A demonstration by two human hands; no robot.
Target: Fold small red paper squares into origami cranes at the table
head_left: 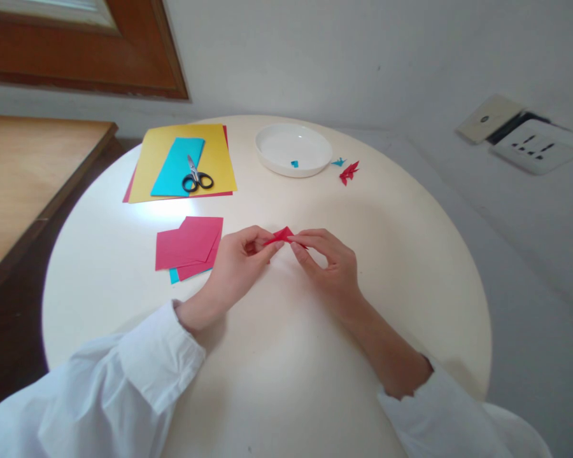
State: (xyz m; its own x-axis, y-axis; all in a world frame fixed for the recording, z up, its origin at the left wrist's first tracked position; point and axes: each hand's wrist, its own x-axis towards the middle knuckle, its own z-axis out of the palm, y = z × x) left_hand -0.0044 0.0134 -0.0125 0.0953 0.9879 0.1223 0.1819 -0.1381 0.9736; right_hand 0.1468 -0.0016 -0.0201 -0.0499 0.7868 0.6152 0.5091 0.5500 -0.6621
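Where the wall (325, 57), bearing a socket plate (537, 145) at upper right, runs along the top and right of the picture, a round white table (420, 273) stands close to it. Brown wooden trim (124, 57) occupies the upper left, above a wooden surface (38, 165) at the left edge. At the centre, a folded red paper (284, 233) is held: the left hand (233, 267) pinches its left end between thumb and fingers, the right hand (332, 264) its right end, both nearly closed. From the right hand, the tabletop stretches to its curved edge at right and down to the bottom. Red sheets (188, 245) lie just beside the left hand; a white dish (291, 143) stands near the far edge, upper centre.
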